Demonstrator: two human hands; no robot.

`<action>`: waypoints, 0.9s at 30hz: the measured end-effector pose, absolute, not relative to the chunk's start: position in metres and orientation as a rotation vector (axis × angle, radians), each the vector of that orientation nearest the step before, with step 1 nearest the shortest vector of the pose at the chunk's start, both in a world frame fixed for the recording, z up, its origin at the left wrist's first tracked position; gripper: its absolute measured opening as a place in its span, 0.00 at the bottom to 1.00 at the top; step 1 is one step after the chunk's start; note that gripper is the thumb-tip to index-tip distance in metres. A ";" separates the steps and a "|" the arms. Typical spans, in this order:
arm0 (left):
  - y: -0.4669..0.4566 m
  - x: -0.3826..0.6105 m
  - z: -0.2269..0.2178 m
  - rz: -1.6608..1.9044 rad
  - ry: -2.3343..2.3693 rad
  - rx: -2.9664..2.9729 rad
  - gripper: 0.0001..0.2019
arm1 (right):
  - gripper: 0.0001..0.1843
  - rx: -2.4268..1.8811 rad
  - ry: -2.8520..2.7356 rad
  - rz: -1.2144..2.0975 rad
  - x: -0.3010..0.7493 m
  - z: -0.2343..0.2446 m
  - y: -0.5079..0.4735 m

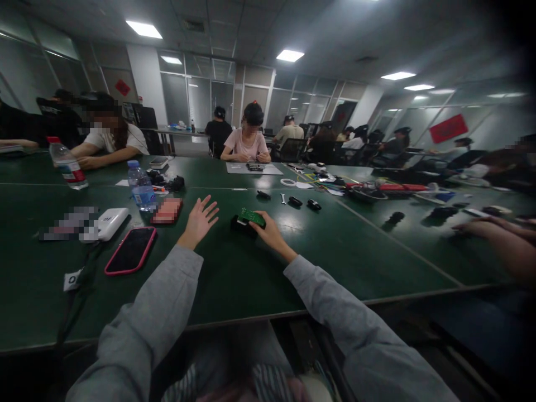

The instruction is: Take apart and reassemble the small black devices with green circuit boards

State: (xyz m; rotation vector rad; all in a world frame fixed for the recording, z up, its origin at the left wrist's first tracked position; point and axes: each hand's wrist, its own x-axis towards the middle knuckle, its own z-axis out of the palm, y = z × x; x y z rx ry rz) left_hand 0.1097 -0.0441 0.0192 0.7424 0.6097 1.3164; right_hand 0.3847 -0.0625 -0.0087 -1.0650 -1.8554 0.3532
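My right hand (pixel 268 231) grips a small green circuit board (pixel 251 216) by its right end, with the fingers closed around it. Just under the board, on the green table (pixel 234 279), lies a black plastic part (pixel 239 224); whether the board touches it I cannot tell. My left hand (pixel 200 221) is raised to the left of these, palm turned up, fingers spread and holding nothing. Beyond the board lie a small wrench (pixel 283 199) and several black parts, among them a black piece (pixel 295 201).
At left are a phone with a pink rim (pixel 131 251), a white power bank (pixel 112 224) with a cable, a red packet (pixel 166 210) and a water bottle (pixel 142 187). Another bottle (pixel 69 164) stands farther left. A person (pixel 247 142) sits opposite; another person's arm (pixel 498 240) reaches in from the right.
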 end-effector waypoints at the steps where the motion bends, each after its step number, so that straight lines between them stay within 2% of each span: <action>1: -0.044 0.110 0.019 1.314 0.623 0.741 0.24 | 0.24 -1.097 -1.849 0.331 0.400 -0.009 -0.062; 9: -0.038 0.111 0.011 1.298 0.618 0.742 0.24 | 0.31 -1.586 -1.644 -0.087 0.583 -0.019 -0.070; 16: -0.039 0.116 0.010 1.288 0.640 0.737 0.22 | 0.32 -2.061 -1.243 -0.325 0.735 -0.014 -0.104; 21: -0.042 0.119 0.012 1.293 0.661 0.741 0.22 | 0.29 -2.192 -0.989 -0.280 0.786 0.002 -0.122; 27: -0.042 0.121 0.010 1.284 0.657 0.739 0.22 | 0.26 -2.186 -0.559 -0.275 0.796 0.024 -0.118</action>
